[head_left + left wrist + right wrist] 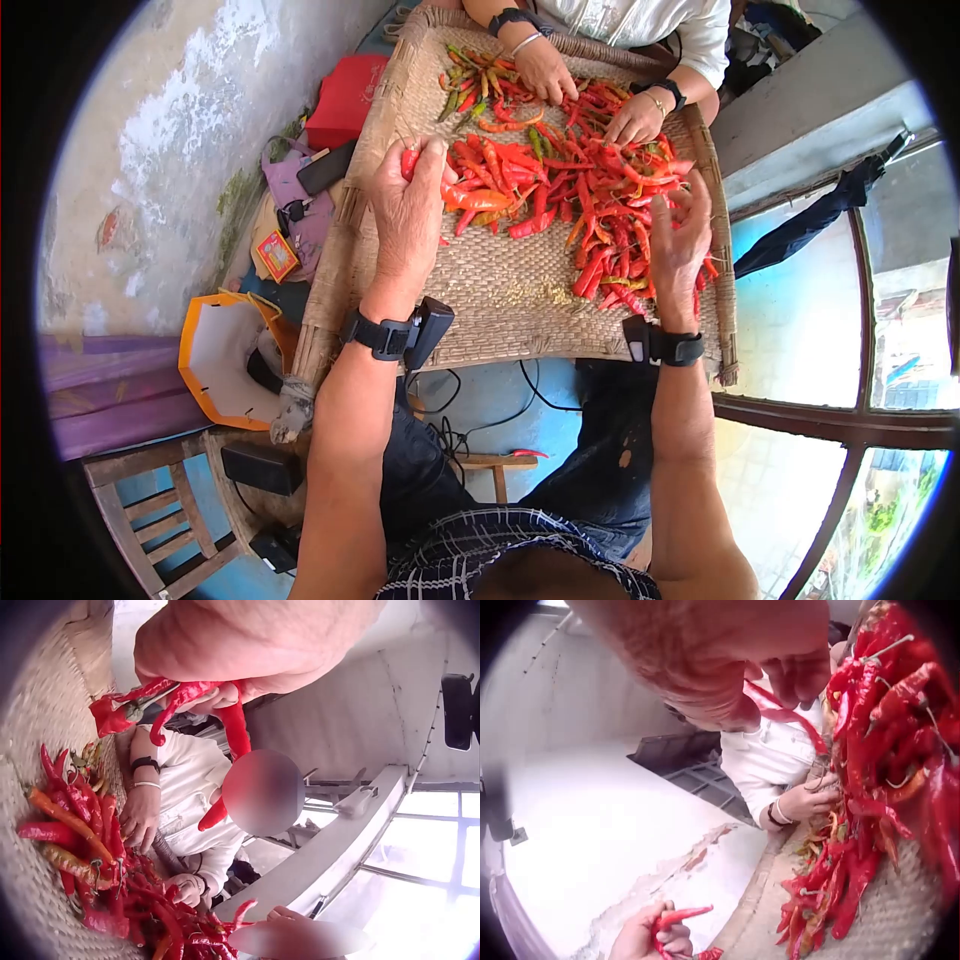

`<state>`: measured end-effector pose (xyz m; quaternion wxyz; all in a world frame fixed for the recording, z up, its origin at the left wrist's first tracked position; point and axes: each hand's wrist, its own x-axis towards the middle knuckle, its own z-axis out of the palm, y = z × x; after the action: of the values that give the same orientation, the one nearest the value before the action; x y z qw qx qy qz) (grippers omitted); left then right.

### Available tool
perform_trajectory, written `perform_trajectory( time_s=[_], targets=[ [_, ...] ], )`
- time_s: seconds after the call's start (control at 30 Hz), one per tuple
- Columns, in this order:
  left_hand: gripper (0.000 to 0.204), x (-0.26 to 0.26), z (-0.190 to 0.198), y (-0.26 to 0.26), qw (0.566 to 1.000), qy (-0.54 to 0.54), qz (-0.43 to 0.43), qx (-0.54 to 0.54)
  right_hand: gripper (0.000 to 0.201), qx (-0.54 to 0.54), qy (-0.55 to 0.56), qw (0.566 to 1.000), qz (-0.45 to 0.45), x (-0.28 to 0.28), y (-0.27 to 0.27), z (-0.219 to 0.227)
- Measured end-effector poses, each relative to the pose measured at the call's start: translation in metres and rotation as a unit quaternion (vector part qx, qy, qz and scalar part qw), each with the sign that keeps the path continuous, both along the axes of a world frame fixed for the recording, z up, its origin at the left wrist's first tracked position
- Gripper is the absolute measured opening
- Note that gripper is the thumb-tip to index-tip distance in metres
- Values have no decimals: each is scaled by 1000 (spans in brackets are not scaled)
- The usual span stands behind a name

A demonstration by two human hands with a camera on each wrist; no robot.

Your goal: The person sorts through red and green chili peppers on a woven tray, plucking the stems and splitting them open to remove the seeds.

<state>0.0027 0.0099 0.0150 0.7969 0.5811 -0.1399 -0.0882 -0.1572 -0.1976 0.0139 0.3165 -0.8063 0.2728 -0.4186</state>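
My left hand [405,215] holds several red chili peppers [237,729] over the left part of a woven tray [470,285]; their tips and stems poke out from under the fingers. At the right side of the tray, my right hand [682,245] pinches a red chili pepper [795,718] between thumb and fingers. Beside and beneath it spreads a heap of red chili peppers [610,215]. A smaller cluster of red peppers [500,165] lies near my left hand. Greenish and orange peppers [470,85] lie toward the far left.
Across the tray, another person's hands [545,72] reach into the far peppers. Left of the tray are a red bag [345,100], a dark phone-like case [326,168] and an orange-edged container [215,345]. Cables [450,435] hang below, and a glazed door [800,300] stands right.
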Motion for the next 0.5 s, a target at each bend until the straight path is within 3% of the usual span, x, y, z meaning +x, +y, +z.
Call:
perform_trajectory(
  time_s=[0.03,0.1,0.2,0.23,0.3,0.33,0.43,0.5],
  targets=[
    [12,-1,1,-1,1000,-1,2,-5,33,-59,8,998,8,2,3,-2],
    [12,-1,1,-1,1000,8,-3,-14,20,-25,59,989,132,14,16,-9],
    [13,-1,-1,-2,1000,-2,0,-9,24,-88,151,958,226,36,26,-16],
    [13,-2,0,-1,1000,-4,-4,-6,24,-88,149,958,227,44,24,-20],
    [13,-5,4,0,1000,-1,-10,1,27,-203,150,928,274,66,14,-28],
    [14,-5,6,-1,1000,1,-14,9,27,-204,148,928,275,79,9,-29],
    [14,-7,4,-6,1000,11,-23,-15,33,-228,286,893,261,123,-2,-34],
    [14,-10,4,-7,999,18,-37,-24,34,-221,296,894,253,152,-2,-57]
  ],
)
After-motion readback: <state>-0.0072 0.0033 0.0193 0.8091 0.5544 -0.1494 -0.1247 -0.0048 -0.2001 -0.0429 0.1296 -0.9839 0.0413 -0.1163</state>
